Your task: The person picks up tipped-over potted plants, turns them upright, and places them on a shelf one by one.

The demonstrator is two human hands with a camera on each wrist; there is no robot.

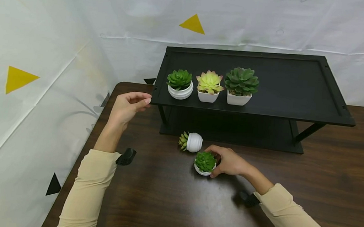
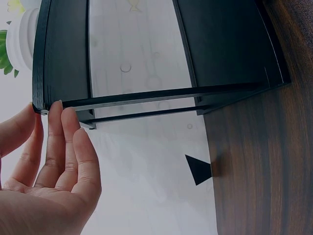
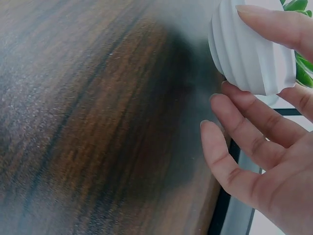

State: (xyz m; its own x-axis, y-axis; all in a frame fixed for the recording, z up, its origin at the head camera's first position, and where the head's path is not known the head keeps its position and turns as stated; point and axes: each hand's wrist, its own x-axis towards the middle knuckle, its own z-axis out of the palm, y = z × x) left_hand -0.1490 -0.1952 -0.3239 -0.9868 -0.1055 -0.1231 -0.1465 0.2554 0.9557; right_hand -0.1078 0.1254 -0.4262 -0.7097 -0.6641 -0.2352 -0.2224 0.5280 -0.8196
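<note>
My left hand [image 1: 130,106] pinches the left front corner of a black two-tier shelf [image 1: 293,83]. In the left wrist view the thumb lies above the shelf's edge and fingertips [image 2: 57,110] are below it. My right hand [image 1: 231,162] grips a green potted succulent [image 1: 205,161] low over the table, in front of the shelf. Its white ribbed pot [image 3: 249,54] sits between thumb and fingers in the right wrist view. Just behind it, another succulent in a white pot [image 1: 194,142] lies on its side, leaves pointing left.
Three potted succulents stand on the top tier: a green one [image 1: 180,90], a yellow-green one [image 1: 207,96] and a dark green one [image 1: 239,99]. The brown wooden table [image 1: 159,193] extends under the shelf. White sheeting [image 1: 256,23] hangs behind and at left.
</note>
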